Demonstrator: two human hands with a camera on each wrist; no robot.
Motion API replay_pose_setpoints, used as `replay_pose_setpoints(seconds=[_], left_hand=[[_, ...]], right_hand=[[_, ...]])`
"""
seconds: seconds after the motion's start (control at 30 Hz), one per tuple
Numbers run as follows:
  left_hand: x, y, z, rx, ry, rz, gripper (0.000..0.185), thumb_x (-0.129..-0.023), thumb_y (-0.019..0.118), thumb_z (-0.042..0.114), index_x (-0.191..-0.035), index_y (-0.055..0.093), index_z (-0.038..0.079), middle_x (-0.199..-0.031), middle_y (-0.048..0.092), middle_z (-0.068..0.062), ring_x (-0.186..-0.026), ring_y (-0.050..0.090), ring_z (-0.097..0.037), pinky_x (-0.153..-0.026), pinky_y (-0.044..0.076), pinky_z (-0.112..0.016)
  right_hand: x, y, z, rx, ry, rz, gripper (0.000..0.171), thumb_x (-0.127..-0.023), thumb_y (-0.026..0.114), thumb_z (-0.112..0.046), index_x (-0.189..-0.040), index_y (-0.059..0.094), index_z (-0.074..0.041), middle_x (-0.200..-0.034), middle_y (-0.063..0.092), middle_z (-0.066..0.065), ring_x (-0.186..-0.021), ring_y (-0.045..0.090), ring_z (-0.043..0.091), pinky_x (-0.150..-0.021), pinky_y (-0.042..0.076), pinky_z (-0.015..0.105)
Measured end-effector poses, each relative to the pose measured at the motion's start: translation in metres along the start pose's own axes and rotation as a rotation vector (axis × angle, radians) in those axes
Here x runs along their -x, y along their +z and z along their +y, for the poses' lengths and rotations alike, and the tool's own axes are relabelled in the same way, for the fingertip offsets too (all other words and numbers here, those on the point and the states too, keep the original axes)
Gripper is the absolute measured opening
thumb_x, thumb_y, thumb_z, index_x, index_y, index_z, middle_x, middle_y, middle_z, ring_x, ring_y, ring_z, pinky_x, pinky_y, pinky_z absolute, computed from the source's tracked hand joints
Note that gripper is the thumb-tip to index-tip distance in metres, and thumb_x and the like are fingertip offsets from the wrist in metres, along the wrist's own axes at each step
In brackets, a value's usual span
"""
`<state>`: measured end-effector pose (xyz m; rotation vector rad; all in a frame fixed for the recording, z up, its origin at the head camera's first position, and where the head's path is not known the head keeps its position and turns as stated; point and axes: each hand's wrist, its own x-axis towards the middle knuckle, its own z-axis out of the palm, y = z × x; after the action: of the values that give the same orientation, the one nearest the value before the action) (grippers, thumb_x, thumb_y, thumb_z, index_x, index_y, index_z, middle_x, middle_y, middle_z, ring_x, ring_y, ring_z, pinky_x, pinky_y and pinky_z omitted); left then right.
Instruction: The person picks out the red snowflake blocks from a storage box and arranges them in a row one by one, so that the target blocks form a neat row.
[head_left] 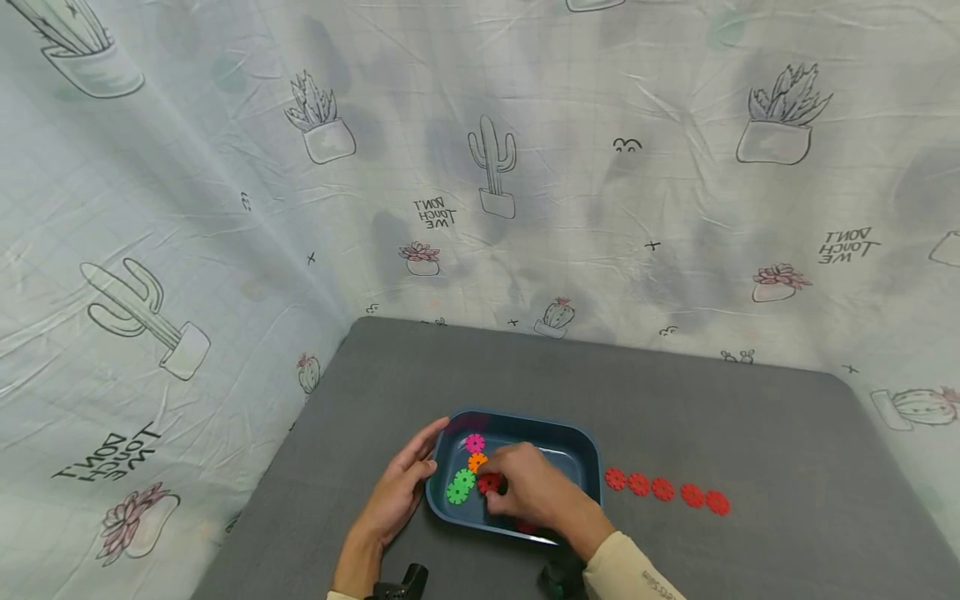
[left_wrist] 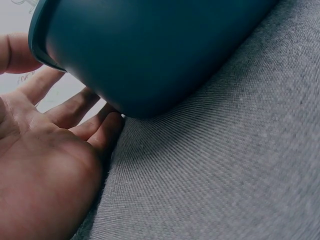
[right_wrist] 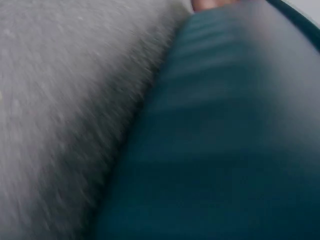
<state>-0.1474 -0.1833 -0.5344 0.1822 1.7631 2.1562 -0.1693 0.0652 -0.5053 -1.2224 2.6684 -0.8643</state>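
Note:
A dark blue tray (head_left: 577,433) sits on the grey table (head_left: 750,433). In it lie a pink gear (head_left: 474,442), an orange gear (head_left: 477,461), green gears (head_left: 460,487) and a red gear (head_left: 488,482). My right hand (head_left: 498,487) reaches into the tray, its fingers curled and pinching the red gear. Another red piece (head_left: 525,527) peeks out under that wrist. My left hand (head_left: 420,467) lies flat against the tray's left outer wall. In the left wrist view its straight fingers (left_wrist: 75,112) touch the tray (left_wrist: 160,50). The right wrist view is blurred and shows only the tray wall (right_wrist: 225,140).
Several red gears (head_left: 663,489) lie in a row on the table right of the tray. A cactus-print cloth (head_left: 487,167) hangs behind and along the left side. Black wrist camera mounts (head_left: 408,581) show at the bottom edge.

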Motion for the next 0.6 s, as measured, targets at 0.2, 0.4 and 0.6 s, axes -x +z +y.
replay_pose_setpoints(seconds=[0.2, 0.4, 0.6], left_hand=[[0.000, 0.000, 0.000, -0.005, -0.005, 0.013, 0.059, -0.099, 0.043, 0.005, -0.154, 0.040, 0.029, -0.163, 0.028, 0.008, -0.152, 0.022, -0.019, -0.108, 0.037, -0.020], [0.000, 0.001, 0.001, 0.003, -0.008, 0.023, 0.060, -0.099, 0.042, 0.003, -0.153, 0.042, 0.029, -0.162, 0.030, 0.008, -0.151, 0.024, -0.020, -0.108, 0.037, -0.021], [0.000, 0.002, 0.001, 0.005, -0.007, 0.030, 0.060, -0.099, 0.041, 0.002, -0.153, 0.042, 0.028, -0.162, 0.030, 0.008, -0.151, 0.023, -0.020, -0.107, 0.037, -0.020]], right_hand=[[0.014, -0.019, 0.001, -0.131, 0.074, 0.056, 0.029, -0.083, 0.073, -0.019, -0.111, 0.077, -0.014, -0.093, 0.072, -0.010, -0.068, 0.057, 0.000, -0.059, 0.047, 0.016], [0.035, -0.038, 0.003, -0.179, 0.058, 0.157, 0.027, -0.086, 0.076, -0.019, -0.113, 0.077, -0.018, -0.098, 0.073, -0.011, -0.074, 0.062, -0.001, -0.063, 0.053, 0.020], [0.062, -0.055, 0.010, -0.177, 0.047, 0.239, 0.029, -0.084, 0.078, -0.016, -0.113, 0.076, -0.022, -0.097, 0.072, -0.012, -0.073, 0.062, -0.003, -0.064, 0.055, 0.024]])
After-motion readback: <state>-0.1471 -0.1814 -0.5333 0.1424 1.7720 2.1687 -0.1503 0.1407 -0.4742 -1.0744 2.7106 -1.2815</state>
